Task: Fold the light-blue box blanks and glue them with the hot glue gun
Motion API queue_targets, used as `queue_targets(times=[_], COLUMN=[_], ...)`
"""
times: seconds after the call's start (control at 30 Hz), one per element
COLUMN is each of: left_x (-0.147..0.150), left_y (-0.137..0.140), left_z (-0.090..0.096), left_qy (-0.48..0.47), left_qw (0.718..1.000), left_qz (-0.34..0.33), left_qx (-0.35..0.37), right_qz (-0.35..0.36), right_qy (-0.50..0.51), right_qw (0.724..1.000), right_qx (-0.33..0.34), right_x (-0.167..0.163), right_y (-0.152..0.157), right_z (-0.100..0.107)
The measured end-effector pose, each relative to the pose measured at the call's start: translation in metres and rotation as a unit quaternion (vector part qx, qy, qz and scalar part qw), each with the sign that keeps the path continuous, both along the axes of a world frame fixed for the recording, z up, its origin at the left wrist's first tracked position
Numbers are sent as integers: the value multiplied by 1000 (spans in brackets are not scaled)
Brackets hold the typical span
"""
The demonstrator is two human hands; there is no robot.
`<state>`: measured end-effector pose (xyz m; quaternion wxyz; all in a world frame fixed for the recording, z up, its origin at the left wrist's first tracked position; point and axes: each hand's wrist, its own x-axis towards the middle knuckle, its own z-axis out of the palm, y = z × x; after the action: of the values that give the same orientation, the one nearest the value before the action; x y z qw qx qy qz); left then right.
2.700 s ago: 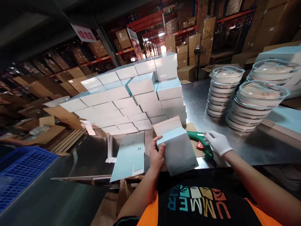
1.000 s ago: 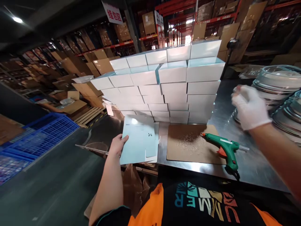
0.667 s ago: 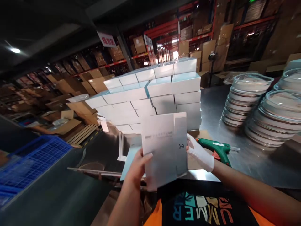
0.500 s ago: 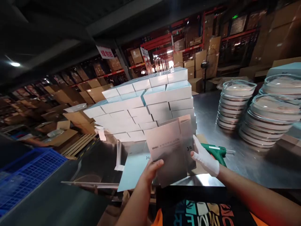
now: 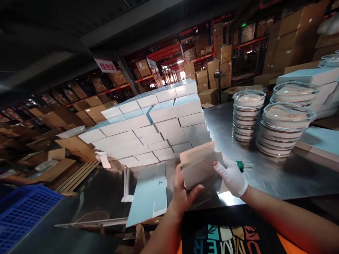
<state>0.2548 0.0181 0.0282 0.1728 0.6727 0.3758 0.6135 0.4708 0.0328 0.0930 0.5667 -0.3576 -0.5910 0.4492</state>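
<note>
Two-Handed Hold on Carton (image 5: 200, 173) at Near Edge of Tabletop (image 5: 267, 178)

The carton, partly folded with a pale flap raised at its far side, is held tilted over the near edge of the tabletop, in front of the wall of white boxes (image 5: 148, 132); the left hand (image 5: 183, 192), bare, grips its left side, thumb across the near face, remaining fingers curled around the side and partly hidden; the right hand (image 5: 233, 176), in a white glove with the thumb tip exposed, grips the right side, thumb on the near face, remaining fingers mostly hidden, their exact spread cannot be told.

A flat light-blue carton blank (image 5: 145, 195) lies left of the left hand, reaching the near edge; the green glue gun (image 5: 239, 165) lies just beyond the right hand, mostly hidden by it; stacks of round glassware (image 5: 247, 116) stand toward the tabletop's right end, set back from the near edge; a blue crate (image 5: 31, 208) sits well apart, beyond the left end.
</note>
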Motion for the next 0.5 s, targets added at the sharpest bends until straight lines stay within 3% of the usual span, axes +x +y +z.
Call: queue_targets(times=[0.07, 0.13, 0.27, 0.33, 0.4, 0.5], left_x=[0, -2, -15, -24, -29, -30], left_y=[-4, -7, -5, -2, 0, 1], left_z=[3, -1, -12, -10, -3, 10], left_qy=[-15, -50, 18, 11, -60, -179], left_qw=[999, 996, 994, 994, 994, 982], left_qz=[12, 15, 5, 37, 64, 42], left_qx=[46, 69, 105, 104, 60, -40], right_qz=[-85, -127, -77, -66, -78, -115], right_qy=[-13, -20, -25, -95, -269, -489], right_qw=[996, 991, 995, 993, 959, 849], right_qx=[1, 20, 51, 26, -48, -166], right_x=[-10, -17, 0, 22, 46, 74], right_y=[2, 5, 17, 27, 36, 44], right_z=[-4, -7, -2, -3, -13, -43])
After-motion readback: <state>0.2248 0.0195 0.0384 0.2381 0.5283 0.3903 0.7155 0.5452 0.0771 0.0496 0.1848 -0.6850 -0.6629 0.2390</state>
